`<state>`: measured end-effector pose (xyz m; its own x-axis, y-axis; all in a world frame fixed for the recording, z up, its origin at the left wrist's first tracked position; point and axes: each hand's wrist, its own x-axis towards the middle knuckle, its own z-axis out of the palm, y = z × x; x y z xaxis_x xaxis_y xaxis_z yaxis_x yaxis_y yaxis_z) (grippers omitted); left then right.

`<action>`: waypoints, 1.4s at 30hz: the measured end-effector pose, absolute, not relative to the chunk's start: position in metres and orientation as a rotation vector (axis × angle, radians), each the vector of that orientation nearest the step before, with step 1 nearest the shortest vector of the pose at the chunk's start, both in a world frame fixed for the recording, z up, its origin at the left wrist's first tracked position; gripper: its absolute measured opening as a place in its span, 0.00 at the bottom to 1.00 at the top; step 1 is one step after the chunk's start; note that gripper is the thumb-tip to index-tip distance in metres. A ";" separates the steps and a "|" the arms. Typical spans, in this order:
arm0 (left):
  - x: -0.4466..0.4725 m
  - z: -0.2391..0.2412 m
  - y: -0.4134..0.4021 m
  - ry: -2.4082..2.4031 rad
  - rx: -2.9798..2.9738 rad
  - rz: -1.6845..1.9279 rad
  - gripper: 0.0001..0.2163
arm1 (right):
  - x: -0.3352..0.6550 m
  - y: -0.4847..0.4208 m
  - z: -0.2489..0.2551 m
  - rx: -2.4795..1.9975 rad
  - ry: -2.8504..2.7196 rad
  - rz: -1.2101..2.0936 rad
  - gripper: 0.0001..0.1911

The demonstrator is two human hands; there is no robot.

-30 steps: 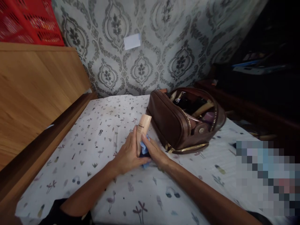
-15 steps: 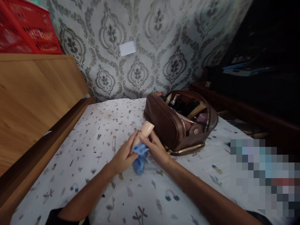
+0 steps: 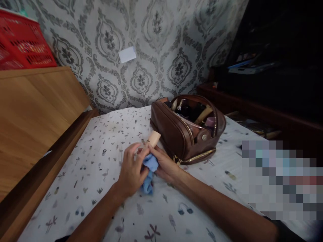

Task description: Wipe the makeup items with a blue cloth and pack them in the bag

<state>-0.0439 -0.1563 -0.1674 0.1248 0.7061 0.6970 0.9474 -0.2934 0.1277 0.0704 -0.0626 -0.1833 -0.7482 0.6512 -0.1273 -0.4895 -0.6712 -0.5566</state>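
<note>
A beige cosmetic tube (image 3: 153, 138) is tilted between my two hands above a patterned white sheet (image 3: 106, 158). My left hand (image 3: 130, 171) wraps its fingers around the tube's lower part. My right hand (image 3: 163, 164) presses a blue cloth (image 3: 149, 169) against the tube; the cloth hangs down between the palms. Just right of the hands sits an open brown leather toiletry bag (image 3: 184, 132) with bottles and tubes inside.
A wooden headboard and rail (image 3: 37, 127) run along the left, with a red crate (image 3: 22, 47) on top. Patterned wallpaper (image 3: 151, 50) stands behind the bed. A dark wooden edge and shelves (image 3: 264, 101) lie to the right. A blurred patch covers the lower right.
The tube went from upright to tilted toward the bag, and the blue cloth has come further out between my hands. The view has shifted right and up a little.
</note>
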 end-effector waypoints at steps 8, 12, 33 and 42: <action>-0.043 -0.154 -0.159 -1.335 -2.360 -0.388 0.17 | 0.072 -0.053 -0.185 -0.432 -0.664 2.525 0.18; -0.041 -0.147 -0.162 -1.592 -2.386 -0.932 0.09 | 0.070 -0.055 -0.188 -0.423 -0.799 2.406 0.24; -0.048 -0.074 -0.123 -2.319 -2.439 -1.885 0.18 | 0.085 -0.075 -0.168 -0.082 -1.749 1.911 0.24; -0.047 -0.090 -0.119 -2.166 -1.690 -2.567 0.14 | 0.078 -0.094 -0.169 -0.140 -1.453 2.358 0.33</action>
